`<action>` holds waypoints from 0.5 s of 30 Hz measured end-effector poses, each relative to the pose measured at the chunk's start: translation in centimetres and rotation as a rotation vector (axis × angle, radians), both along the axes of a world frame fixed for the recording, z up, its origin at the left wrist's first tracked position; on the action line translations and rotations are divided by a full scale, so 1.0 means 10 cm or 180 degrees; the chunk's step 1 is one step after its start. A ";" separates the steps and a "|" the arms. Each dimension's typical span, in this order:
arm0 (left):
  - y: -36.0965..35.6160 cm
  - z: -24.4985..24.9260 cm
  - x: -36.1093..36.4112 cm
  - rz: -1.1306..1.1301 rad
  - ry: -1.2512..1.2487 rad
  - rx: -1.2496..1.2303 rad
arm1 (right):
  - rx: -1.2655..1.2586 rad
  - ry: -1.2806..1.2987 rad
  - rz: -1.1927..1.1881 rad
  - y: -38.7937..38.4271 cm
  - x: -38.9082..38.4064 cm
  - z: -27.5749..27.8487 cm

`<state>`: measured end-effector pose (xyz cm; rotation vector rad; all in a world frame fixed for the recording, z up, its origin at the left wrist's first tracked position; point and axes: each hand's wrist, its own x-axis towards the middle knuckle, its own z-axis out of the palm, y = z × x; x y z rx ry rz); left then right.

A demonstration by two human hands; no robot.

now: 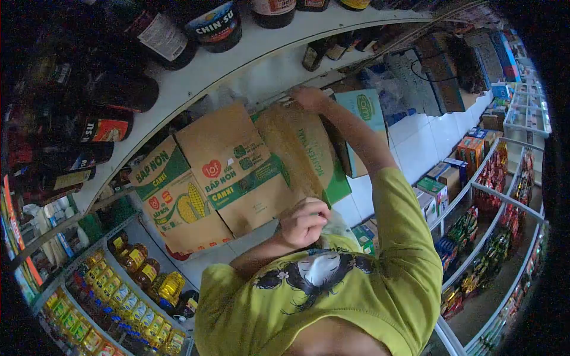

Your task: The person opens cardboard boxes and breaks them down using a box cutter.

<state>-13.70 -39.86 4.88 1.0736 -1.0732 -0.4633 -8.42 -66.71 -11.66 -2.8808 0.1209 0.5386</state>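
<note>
My right hand [309,99] reaches to the far edge of a green-and-brown cardboard carton [313,151]; its fingers bend over that edge and are partly dark. My left hand [305,223] is closed in front of my chest, by the near end of the same carton. Whatever lies inside those curled fingers, if anything, is hidden. A wide brown strip runs along the carton's top. Left of it sit two corn-milk cartons, one with a red heart logo [212,169] and one with a printed corn cob [193,202]. A pale green box [361,113] stands just right of my forearm.
A white shelf [249,50] with dark sauce bottles [215,26] curves overhead. Oil bottles [133,259] fill racks at lower left. Wire racks [502,202] with packets stand at right. White floor tiles [415,148] show between, with more boxes [433,188] along them.
</note>
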 end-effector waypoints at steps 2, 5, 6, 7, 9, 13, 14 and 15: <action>-0.02 0.02 0.02 -0.0087 0.0149 -0.0064 | 0.0195 0.0001 -0.0042 0.03 0.09 0.00; -0.04 0.02 0.05 -0.0319 0.0271 -0.0139 | 0.0088 0.0081 0.0193 0.06 0.29 -0.08; -0.04 0.03 0.06 -0.0385 0.0159 -0.0154 | 0.0551 -0.0019 0.0193 0.08 0.35 -0.11; -0.04 0.03 0.06 -0.0437 0.0044 -0.0174 | 0.1009 -0.0116 0.0204 0.10 0.41 -0.13; -0.04 0.03 0.09 -0.0423 0.0059 -0.0167 | 0.0671 -0.0078 0.0690 0.13 0.52 -0.20; -0.01 0.12 0.16 -0.0116 0.0156 -0.0195 | 0.0472 -0.0579 0.0987 -0.15 0.48 -0.52; 0.01 0.12 0.16 -0.0108 0.0162 -0.0182 | 0.0488 -0.0575 0.0993 -0.29 0.39 -0.61; 0.02 0.12 0.17 -0.0109 0.0237 -0.0154 | 0.0645 -0.0100 0.0642 -0.45 0.32 -0.68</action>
